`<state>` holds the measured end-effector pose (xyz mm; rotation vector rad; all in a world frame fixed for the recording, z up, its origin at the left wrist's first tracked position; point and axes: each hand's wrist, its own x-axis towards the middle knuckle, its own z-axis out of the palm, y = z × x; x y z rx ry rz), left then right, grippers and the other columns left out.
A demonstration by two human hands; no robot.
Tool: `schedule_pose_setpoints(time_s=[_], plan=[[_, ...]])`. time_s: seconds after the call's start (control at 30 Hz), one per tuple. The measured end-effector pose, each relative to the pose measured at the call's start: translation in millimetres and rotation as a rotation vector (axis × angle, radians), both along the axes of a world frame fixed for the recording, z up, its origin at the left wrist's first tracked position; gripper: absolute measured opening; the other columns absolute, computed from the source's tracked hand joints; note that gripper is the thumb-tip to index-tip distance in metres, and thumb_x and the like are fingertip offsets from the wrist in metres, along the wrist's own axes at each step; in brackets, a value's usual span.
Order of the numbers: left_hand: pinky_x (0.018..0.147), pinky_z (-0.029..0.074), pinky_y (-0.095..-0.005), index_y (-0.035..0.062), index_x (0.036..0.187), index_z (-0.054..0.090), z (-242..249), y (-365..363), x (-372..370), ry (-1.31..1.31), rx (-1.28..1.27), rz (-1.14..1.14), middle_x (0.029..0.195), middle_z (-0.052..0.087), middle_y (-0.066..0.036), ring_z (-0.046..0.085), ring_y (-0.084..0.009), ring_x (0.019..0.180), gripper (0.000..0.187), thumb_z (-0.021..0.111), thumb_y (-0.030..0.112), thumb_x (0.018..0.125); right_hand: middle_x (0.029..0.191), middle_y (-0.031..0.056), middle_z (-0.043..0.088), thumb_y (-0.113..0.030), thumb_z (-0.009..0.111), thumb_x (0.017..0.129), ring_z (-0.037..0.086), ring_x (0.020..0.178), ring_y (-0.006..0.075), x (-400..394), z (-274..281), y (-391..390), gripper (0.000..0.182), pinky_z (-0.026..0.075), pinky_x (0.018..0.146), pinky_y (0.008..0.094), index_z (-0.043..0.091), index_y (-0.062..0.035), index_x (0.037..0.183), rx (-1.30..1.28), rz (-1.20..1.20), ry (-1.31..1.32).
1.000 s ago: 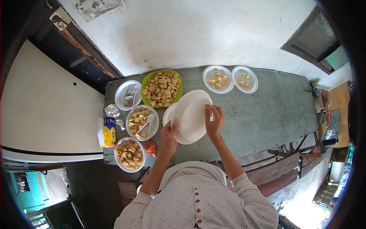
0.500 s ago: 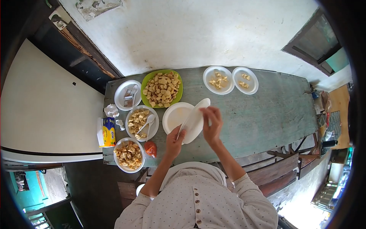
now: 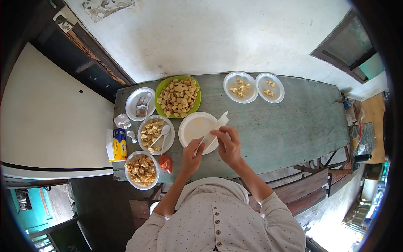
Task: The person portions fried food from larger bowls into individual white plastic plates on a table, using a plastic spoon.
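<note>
A white plate [image 3: 213, 129], seen nearly edge-on, is held tilted between my two hands. My left hand [image 3: 192, 156] pinches its lower left edge between thumb and fingers. On the other side, my right hand [image 3: 228, 146] has curled fingers against the plate's right side. Right beneath lies another white plate [image 3: 187, 128] on the table, partly covered by the held one and my hands. Close to my left forearm sits a small bag of red-orange stuff [image 3: 165, 163].
A green plate [image 3: 198, 106] is heaped with pale brown pieces. Left of it stand white plates of folded pieces [image 3: 142, 171], two white spoons [image 3: 165, 131], crumpled tissues [image 3: 122, 121] and a yellow-blue pack [image 3: 119, 145]. Two white plates [image 3: 240, 100] with few folded pieces stand by the wall [image 3: 201, 38].
The held plate has turned from showing its broad face to nearly edge-on. My right hand has come lower and slightly left, from near its top edge to its side.
</note>
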<state>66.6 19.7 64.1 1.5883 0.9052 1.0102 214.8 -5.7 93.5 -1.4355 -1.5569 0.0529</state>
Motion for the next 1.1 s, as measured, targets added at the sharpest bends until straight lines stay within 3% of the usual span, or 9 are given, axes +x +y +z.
schedule_pose_setpoints(time_s=[0.13,0.3,0.5,0.57,0.7,0.77,0.87,0.97,1.1], plan=[[0.063,0.039,-0.0231,-0.0048,0.103,0.054,3,-2,-5,0.057,0.012,-0.014,0.074,0.052,-0.009,0.048,-0.0138,0.066,0.021,0.051,0.006,0.085,0.084,0.0100,0.054,0.010,0.057,0.069,0.054,0.070,0.0238,16,-14,7,0.026,0.040,0.068,0.0308,0.064,-0.0074,0.087,0.054,-0.032,-0.062],[0.064,0.039,-0.0225,-0.0042,0.104,0.054,2,-4,-6,0.033,-0.083,-0.048,0.075,0.052,-0.008,0.048,-0.0122,0.068,0.022,0.050,0.007,0.086,0.083,0.0107,0.054,0.010,0.057,0.069,0.054,0.072,0.0253,20,-22,15,0.027,0.044,0.067,0.0329,0.064,-0.0080,0.088,0.007,-0.249,0.190],[0.066,0.038,-0.0217,-0.0050,0.105,0.054,4,1,-12,0.049,-0.094,-0.078,0.077,0.052,-0.006,0.048,-0.0106,0.071,0.023,0.050,0.009,0.087,0.085,0.0116,0.055,0.012,0.055,0.070,0.055,0.076,0.0256,13,-11,5,0.027,0.046,0.065,0.0327,0.064,-0.0068,0.088,0.039,-0.107,-0.022],[0.066,0.038,-0.0208,-0.0045,0.104,0.054,5,0,-14,0.032,-0.112,-0.080,0.077,0.053,-0.005,0.047,-0.0095,0.071,0.023,0.050,0.010,0.087,0.084,0.0112,0.056,0.010,0.055,0.071,0.055,0.078,0.0243,22,-26,13,0.024,0.045,0.067,0.0316,0.063,-0.0060,0.088,0.024,-0.158,0.058],[0.064,0.035,-0.0182,-0.0020,0.105,0.056,0,-1,-18,-0.128,-0.257,-0.071,0.078,0.053,0.001,0.044,-0.0057,0.070,0.023,0.050,0.012,0.088,0.083,0.0090,0.059,-0.001,0.054,0.079,0.055,0.085,0.0206,45,-46,20,0.013,0.042,0.075,0.0303,0.063,-0.0063,0.087,-0.099,-0.275,0.480],[0.063,0.035,-0.0177,-0.0016,0.105,0.056,-1,1,-18,-0.212,-0.328,-0.043,0.079,0.053,0.002,0.044,-0.0048,0.069,0.024,0.051,0.013,0.087,0.086,0.0032,0.058,-0.010,0.053,0.083,0.053,0.087,0.0151,55,-69,22,0.012,0.039,0.078,0.0265,0.061,-0.0057,0.091,-0.172,-0.200,1.052],[0.065,0.036,-0.0177,-0.0014,0.108,0.056,-9,4,-20,-0.335,-0.417,-0.034,0.084,0.055,0.002,0.045,-0.0047,0.071,0.026,0.052,0.012,0.087,0.088,-0.0008,0.057,-0.015,0.053,0.084,0.050,0.089,0.0105,62,-78,21,0.016,0.035,0.081,0.0234,0.057,-0.0056,0.096,-0.149,-0.058,1.303],[0.070,0.038,-0.0193,-0.0018,0.111,0.054,-13,8,-19,-0.415,-0.473,-0.068,0.091,0.057,0.000,0.049,-0.0067,0.076,0.029,0.053,0.012,0.085,0.090,-0.0006,0.056,-0.013,0.052,0.085,0.048,0.090,0.0077,66,-69,20,0.014,0.033,0.081,0.0225,0.054,-0.0067,0.097,-0.132,0.126,1.491],[0.078,0.040,-0.0235,-0.0022,0.112,0.052,-13,13,-27,-0.373,-0.520,-0.158,0.097,0.058,-0.004,0.053,-0.0103,0.085,0.033,0.052,0.013,0.083,0.091,-0.0010,0.055,-0.012,0.050,0.086,0.048,0.089,0.0072,72,-61,24,0.011,0.035,0.079,0.0229,0.053,-0.0065,0.095,-0.114,0.187,1.363]])
